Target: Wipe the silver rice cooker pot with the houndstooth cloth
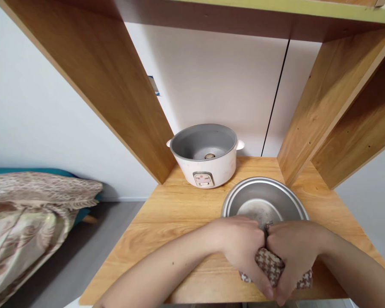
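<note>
At the front right of the wooden desk is a metal rice cooker inner pot [259,207], its grey inside facing up. My left hand [244,244] and my right hand [293,252] meet at its near rim, fingers curled and thumbs pointing toward me. Both are closed on a brown and white houndstooth cloth [269,265], which bunches between them and hangs out below. My hands cover the near rim, so whether the cloth touches the pot there is hidden. Behind and to the left stands the white rice cooker body [192,167], lidless, with its round centre sensor showing.
Wooden uprights [115,111] and a shelf [211,15] frame the desk [141,239]. A white back panel [224,85] stands behind. To the left, a patterned blanket [35,214] lies on a low bed above grey floor.
</note>
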`<state>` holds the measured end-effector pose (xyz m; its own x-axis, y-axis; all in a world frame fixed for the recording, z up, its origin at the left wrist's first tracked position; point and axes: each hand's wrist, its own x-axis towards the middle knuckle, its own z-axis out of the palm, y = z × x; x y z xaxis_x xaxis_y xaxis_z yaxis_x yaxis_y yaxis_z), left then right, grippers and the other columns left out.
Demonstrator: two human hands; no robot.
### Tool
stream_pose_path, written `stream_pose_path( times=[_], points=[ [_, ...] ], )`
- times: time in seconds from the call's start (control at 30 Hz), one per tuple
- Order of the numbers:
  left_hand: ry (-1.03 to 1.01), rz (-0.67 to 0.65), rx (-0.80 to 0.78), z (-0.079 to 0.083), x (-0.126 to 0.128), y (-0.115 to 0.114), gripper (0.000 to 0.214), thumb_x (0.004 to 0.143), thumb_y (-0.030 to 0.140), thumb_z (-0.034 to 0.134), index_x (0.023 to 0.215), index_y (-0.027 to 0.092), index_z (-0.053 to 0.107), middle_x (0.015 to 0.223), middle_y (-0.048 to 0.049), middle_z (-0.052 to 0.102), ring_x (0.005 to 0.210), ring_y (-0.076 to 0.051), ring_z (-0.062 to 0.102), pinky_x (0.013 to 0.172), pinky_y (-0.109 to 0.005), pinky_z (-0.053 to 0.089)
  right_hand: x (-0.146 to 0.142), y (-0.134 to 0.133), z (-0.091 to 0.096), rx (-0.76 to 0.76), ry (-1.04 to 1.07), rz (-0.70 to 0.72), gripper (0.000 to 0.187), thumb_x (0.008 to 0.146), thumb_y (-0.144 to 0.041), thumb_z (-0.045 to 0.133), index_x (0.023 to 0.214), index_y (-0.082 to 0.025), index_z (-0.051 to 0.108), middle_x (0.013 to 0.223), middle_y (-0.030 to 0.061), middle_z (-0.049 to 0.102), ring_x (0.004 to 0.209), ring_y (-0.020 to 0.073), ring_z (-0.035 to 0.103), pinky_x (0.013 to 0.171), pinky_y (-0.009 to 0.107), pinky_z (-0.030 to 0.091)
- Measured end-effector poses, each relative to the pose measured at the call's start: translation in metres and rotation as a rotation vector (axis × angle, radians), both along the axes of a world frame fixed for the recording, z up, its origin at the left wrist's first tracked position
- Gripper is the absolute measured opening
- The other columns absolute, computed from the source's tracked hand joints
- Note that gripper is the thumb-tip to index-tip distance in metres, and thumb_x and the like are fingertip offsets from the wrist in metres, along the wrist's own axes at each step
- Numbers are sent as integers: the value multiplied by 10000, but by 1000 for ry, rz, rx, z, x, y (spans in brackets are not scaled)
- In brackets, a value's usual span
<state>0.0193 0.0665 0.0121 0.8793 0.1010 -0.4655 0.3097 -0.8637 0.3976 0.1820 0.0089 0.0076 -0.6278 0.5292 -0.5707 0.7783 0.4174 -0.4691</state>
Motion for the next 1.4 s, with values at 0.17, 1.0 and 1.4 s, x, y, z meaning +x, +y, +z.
stream_pose_path(
  times=[0.17, 1.0, 1.4],
  points=[
    [-13, -10, 26, 3, 0, 1, 647, 608, 809, 664, 759, 190, 782, 627, -61, 724, 501, -177, 562, 540, -306, 452, 3, -3, -4, 119, 25, -36, 497, 595, -693, 706, 685, -205, 722, 587, -25, 570, 541, 145, 469, 570, 281, 384],
    [-53, -13, -54, -2, -1, 2, 545, 618, 740, 713, 726, 208, 759, 629, -28, 711, 530, -160, 564, 537, -278, 443, -1, -3, -2, 94, -4, -2, 551, 608, -719, 690, 715, -182, 754, 601, 0, 612, 560, 157, 502, 582, 288, 403],
    [8, 10, -71, 1, 0, 2, 565, 606, 758, 711, 739, 211, 769, 627, -27, 711, 551, -175, 592, 554, -285, 464, -2, 0, 1, 31, 11, -34, 517, 594, -681, 719, 782, -203, 774, 648, -9, 635, 607, 168, 543, 611, 283, 420]
  ],
)
